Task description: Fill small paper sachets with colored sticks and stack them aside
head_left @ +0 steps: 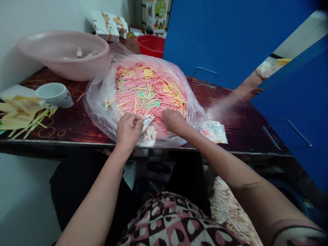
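Observation:
A transparent plastic bag [97, 106] lies open on the table, filled with a heap of thin pink, yellow and green paper sticks [146, 92]. My left hand [128, 131] rests at the bag's near edge, shut on a small printed plastic packet [146, 121]. More packets [148, 135] lie just below it. My right hand [174, 121] presses into the sticks, its fingers hidden among them. Another printed packet [213, 132] lies on the table to the right of the bag.
A dark red patterned table [66, 126] holds a pink plastic basin [77, 70] with paper scraps, a white mug [55, 95], a pile of yellow paper strips [23, 114], and a red bowl [151, 44]. Blue cabinet doors [225, 41] stand at the right.

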Tool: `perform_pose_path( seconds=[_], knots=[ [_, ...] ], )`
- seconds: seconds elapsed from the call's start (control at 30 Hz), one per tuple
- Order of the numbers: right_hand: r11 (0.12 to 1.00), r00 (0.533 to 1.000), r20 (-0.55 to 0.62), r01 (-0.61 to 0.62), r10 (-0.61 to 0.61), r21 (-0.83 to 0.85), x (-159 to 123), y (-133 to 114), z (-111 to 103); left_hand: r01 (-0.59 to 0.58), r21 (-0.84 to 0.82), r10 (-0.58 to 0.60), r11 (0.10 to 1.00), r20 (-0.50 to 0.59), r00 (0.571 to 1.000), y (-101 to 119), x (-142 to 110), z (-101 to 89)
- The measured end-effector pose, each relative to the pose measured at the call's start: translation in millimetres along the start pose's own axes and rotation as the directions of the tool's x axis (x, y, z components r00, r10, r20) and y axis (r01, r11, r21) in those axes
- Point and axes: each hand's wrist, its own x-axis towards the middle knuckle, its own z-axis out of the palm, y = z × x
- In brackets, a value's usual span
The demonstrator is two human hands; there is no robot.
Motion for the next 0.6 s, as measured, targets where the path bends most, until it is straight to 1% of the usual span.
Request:
perform_pose_path(
  seconds=[0.1, 0.2, 0.27, 0.37, 0.43, 0.5, 0.57, 0.6],
  knots=[
    [0.997, 0.998, -0.013, -0.067, 0.067, 0.027, 0, -3, -1, 0.046, -0.104, -0.05, 0.993, -0.035, 0.998, -1, 0, 0.9],
    [0.99, 0.993, -0.027, -0.114, 0.117, 0.08, 2, -2, 1, 0.066, -0.176, -0.074, 0.982, -0.041, 0.996, -4, -1, 5.2],
    [0.987, 0.994, -0.045, -0.091, 0.098, 0.131, 4, 0, 4, 0.076, -0.222, -0.087, 0.972, -0.04, 0.995, -6, -2, 8.1],
    [0.978, 0.998, -0.064, -0.013, 0.027, 0.209, 6, 6, 7, 0.113, -0.307, -0.131, 0.945, -0.038, 0.991, -7, -2, 10.3],
    [0.973, 0.998, -0.055, -0.009, 0.023, 0.232, 5, 9, 4, 0.152, -0.374, -0.176, 0.915, -0.029, 0.984, -4, -1, 10.1],
    [0.973, 0.995, -0.075, -0.049, 0.068, 0.227, 2, 11, 0, 0.194, -0.453, -0.22, 0.87, -0.005, 0.975, 1, 0, 8.8],
    [0.961, 0.98, -0.146, -0.093, 0.134, 0.262, -3, 10, -2, 0.234, -0.541, -0.257, 0.808, 0.034, 0.966, 7, 0, 7.1],
    [0.944, 0.968, -0.191, -0.095, 0.161, 0.315, -5, 9, -1, 0.256, -0.581, -0.274, 0.772, 0.058, 0.96, 10, 0, 6.3]
  ],
)
